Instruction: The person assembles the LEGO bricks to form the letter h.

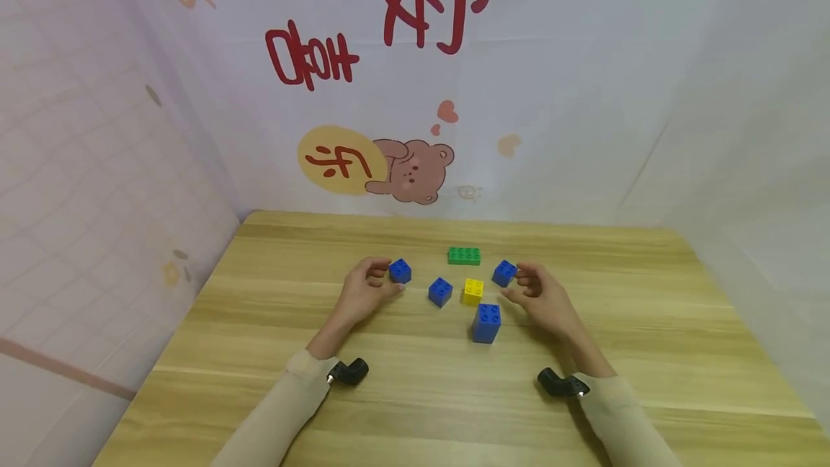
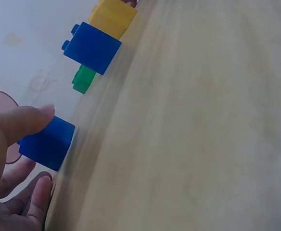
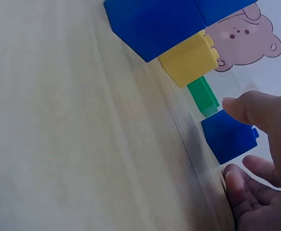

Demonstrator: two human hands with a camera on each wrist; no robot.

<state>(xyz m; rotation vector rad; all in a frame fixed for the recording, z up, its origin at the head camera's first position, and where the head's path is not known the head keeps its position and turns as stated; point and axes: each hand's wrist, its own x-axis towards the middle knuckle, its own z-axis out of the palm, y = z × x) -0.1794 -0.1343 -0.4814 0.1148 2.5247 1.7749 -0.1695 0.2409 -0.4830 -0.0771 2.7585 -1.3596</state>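
My left hand [image 1: 363,292] lies beside a small blue toy brick [image 1: 400,272] at the left, thumb and fingers loosely spread around it. In the left wrist view the thumb passes in front of this blue brick [image 2: 49,144]; whether it touches cannot be told. At the right, my right hand [image 1: 546,300] is spread the same way around another small blue brick [image 1: 504,274]. The right wrist view has the thumb at the upper side of that blue brick [image 3: 229,137] and the fingers below it. Both bricks sit on the table.
Between the hands stand a third small blue brick [image 1: 440,292], a yellow brick [image 1: 473,292] and a taller blue stack [image 1: 486,323] nearer me. A flat green brick [image 1: 464,256] lies farther back on the wooden table [image 1: 441,409]. Behind hangs a printed white cloth [image 1: 570,78].
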